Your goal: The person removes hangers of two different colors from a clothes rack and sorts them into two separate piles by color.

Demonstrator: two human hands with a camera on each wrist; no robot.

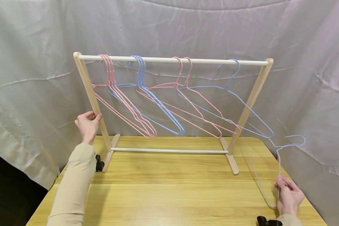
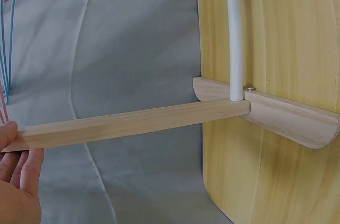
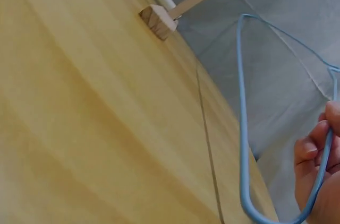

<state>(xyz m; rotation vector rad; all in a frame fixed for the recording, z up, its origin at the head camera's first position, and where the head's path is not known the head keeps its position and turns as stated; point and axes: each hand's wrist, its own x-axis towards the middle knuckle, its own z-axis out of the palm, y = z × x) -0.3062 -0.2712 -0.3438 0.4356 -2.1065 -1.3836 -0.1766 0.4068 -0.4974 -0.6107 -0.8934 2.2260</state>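
Note:
My left hand (image 1: 87,125) pinches the left wooden post (image 1: 86,81) of a small clothes rack, thumb on one side and fingers on the other in the left wrist view. At the right side of the table, my right hand (image 1: 289,194) grips one arm of a blue clothes hanger (image 3: 242,102), its hook pointing up and to the right in the head view. On the rack's white top rail (image 1: 161,59) hang several pink hangers (image 1: 110,70) at the left, then several blue hangers (image 1: 140,73), two pink hangers (image 1: 188,72) and a single blue hanger (image 1: 250,108) near the right post.
The rack's wooden feet (image 1: 233,164) stand towards the back of the wooden table (image 1: 164,191), joined by a white lower bar (image 1: 169,151). Grey cloth (image 1: 203,28) hangs behind and on both sides. Black straps (image 1: 99,163) show at both wrists.

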